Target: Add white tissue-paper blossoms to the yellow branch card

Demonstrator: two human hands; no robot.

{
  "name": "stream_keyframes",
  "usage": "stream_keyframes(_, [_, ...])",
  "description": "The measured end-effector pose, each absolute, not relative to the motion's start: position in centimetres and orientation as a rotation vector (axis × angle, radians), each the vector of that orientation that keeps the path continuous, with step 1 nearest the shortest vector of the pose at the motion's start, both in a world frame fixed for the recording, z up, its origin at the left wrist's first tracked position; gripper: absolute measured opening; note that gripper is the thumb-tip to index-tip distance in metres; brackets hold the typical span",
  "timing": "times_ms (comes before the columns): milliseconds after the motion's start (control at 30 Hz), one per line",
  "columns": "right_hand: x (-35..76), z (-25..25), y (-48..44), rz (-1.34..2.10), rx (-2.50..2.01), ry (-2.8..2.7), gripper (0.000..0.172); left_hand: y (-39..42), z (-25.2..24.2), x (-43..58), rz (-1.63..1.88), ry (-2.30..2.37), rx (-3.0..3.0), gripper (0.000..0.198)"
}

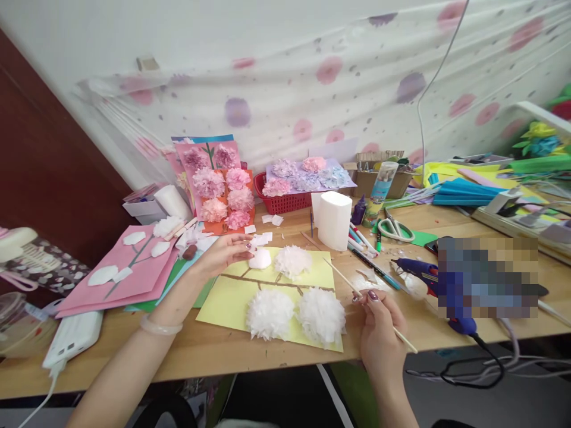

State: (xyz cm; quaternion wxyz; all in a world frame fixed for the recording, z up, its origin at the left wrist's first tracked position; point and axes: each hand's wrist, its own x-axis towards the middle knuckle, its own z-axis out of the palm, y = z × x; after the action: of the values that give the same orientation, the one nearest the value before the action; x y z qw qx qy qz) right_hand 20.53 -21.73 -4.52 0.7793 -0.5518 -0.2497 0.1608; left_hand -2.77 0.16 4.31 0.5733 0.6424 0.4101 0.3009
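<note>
My right hand [379,324] pinches a thin wooden stick [341,275], which slants up toward the yellow card [223,303]. Brown branch lines run across this card. Three fluffy white tissue flowers [270,313] sit on it, and a flat white pad [259,258] lies at its upper left. At the card's top edge, the fingertips of my left hand [229,252] close on a small white tissue square [262,239]; exactly how they grip it is partly hidden. Several loose white squares [273,220] lie just beyond.
Pink card [129,261] with white pads lies left. Behind stand finished flower cards [223,190], a red basket [285,204] and a white tissue roll [334,220]. Markers [363,238], scissors [396,229] and a blue glue gun [414,267] with a cord lie right.
</note>
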Motion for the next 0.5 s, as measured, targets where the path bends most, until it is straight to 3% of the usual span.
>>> stream_keyframes(233, [19.4, -3.0, -22.6, 0.299, -1.346, -0.548, 0.032, -0.9, 3.6, -2.5, 0.687, 1.094, 1.387, 0.015])
stream_keyframes(500, [19.4, -2.6, -22.5, 0.321, -1.422, -0.594, 0.035, -1.4, 2.3, -4.4, 0.621, 1.131, 1.381, 0.016])
